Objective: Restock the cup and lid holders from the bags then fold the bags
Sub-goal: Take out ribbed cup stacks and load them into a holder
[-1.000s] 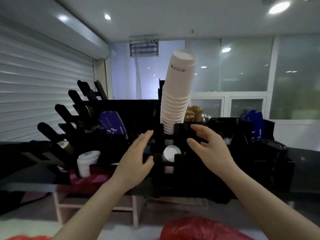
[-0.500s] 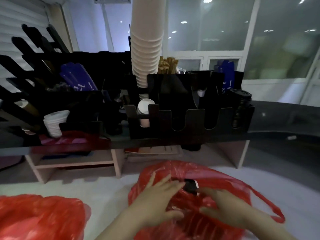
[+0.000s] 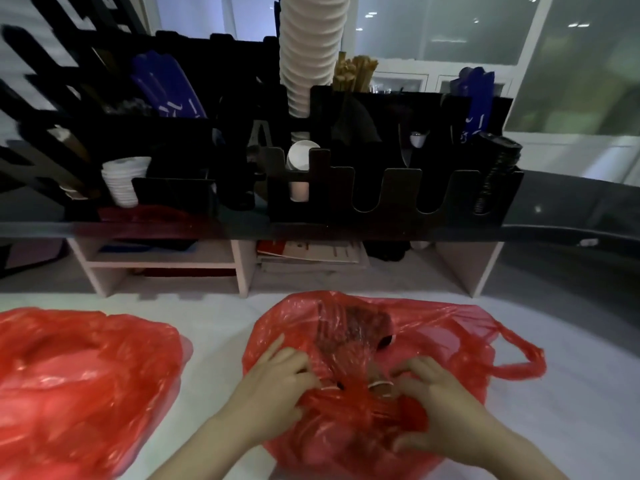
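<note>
Gripping the crinkled red plastic bag (image 3: pixel 433 323) with left hand (image 3: pixel 277 382) and right hand (image 3: pixel 440 393), we judge restocking midway: tall white paper-cup stack (image 3: pixel 311 46) loaded, black slotted holder (image 3: pixel 391 192) partly unfilled.

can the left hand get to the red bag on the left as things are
Probably yes: the left bag lies beside the left hand, nothing between them. But that hand grips the right bag and must let go first.

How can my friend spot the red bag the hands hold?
Find the black holder rack. Below it lie the left red bag and the right red bag. Pick the right: left hand and right hand grip it, and its loop handle sticks out.
</note>
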`<action>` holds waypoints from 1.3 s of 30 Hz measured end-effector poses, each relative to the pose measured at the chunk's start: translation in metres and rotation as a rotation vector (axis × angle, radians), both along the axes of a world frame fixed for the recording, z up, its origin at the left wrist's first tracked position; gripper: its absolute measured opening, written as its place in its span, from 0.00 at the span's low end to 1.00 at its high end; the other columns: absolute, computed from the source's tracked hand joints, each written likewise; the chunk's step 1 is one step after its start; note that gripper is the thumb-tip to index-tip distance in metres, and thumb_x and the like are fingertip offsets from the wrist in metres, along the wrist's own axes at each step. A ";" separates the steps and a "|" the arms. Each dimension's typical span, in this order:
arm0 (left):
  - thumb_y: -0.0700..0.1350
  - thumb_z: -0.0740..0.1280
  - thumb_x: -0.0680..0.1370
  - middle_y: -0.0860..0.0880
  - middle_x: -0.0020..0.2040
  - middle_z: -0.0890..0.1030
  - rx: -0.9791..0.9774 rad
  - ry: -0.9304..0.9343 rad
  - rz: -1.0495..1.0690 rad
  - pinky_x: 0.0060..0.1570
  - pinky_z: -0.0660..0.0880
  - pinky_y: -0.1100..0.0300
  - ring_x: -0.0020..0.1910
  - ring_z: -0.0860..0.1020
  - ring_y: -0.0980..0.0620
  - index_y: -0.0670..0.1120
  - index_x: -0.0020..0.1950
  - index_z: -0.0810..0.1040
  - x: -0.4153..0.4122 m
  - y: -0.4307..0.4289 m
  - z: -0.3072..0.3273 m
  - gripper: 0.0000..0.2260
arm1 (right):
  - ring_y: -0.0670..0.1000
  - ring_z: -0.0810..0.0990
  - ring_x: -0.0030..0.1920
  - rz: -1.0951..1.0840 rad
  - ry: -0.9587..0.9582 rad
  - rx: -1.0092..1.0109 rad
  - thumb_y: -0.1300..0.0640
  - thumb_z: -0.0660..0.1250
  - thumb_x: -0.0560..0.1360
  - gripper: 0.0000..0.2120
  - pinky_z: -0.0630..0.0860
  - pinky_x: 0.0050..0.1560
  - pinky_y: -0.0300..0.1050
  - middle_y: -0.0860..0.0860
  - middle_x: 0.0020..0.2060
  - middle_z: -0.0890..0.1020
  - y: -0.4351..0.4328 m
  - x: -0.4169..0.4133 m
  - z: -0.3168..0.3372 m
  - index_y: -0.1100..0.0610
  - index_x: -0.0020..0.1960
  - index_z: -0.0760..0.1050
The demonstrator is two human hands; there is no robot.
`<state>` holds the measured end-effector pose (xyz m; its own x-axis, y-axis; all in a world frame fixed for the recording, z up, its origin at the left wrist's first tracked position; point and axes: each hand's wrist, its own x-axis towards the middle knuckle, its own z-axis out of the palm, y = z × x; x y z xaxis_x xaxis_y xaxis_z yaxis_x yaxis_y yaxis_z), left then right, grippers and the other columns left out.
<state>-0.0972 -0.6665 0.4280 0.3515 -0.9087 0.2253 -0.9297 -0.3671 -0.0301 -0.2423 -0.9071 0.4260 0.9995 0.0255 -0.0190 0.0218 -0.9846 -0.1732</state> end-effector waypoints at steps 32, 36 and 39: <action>0.44 0.66 0.77 0.63 0.59 0.74 -0.687 0.576 0.191 0.57 0.66 0.74 0.59 0.71 0.68 0.60 0.61 0.73 -0.104 0.013 0.022 0.15 | 0.52 0.82 0.49 -0.713 -0.473 0.751 0.71 0.59 0.72 0.21 0.76 0.49 0.46 0.51 0.49 0.85 -0.004 -0.062 0.020 0.51 0.53 0.82; 0.41 0.69 0.75 0.59 0.52 0.81 -0.966 0.884 0.223 0.49 0.72 0.72 0.51 0.78 0.64 0.56 0.56 0.77 -0.124 -0.022 0.037 0.13 | 0.58 0.83 0.37 -0.672 -0.607 1.267 0.74 0.57 0.74 0.18 0.81 0.36 0.53 0.61 0.39 0.84 0.006 -0.097 0.041 0.58 0.48 0.82; 0.51 0.71 0.72 0.57 0.49 0.82 -0.978 1.322 0.245 0.47 0.75 0.68 0.48 0.81 0.61 0.52 0.59 0.75 -0.135 -0.047 0.047 0.17 | 0.62 0.83 0.38 -0.549 -0.619 1.336 0.74 0.58 0.75 0.18 0.81 0.36 0.53 0.64 0.41 0.83 0.016 -0.107 0.054 0.57 0.47 0.82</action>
<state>-0.2318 -0.7135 0.4748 0.8548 -0.5112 0.0895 -0.0459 0.0972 0.9942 -0.3494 -0.8910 0.4804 0.7357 -0.6667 0.1192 0.1210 -0.0439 -0.9917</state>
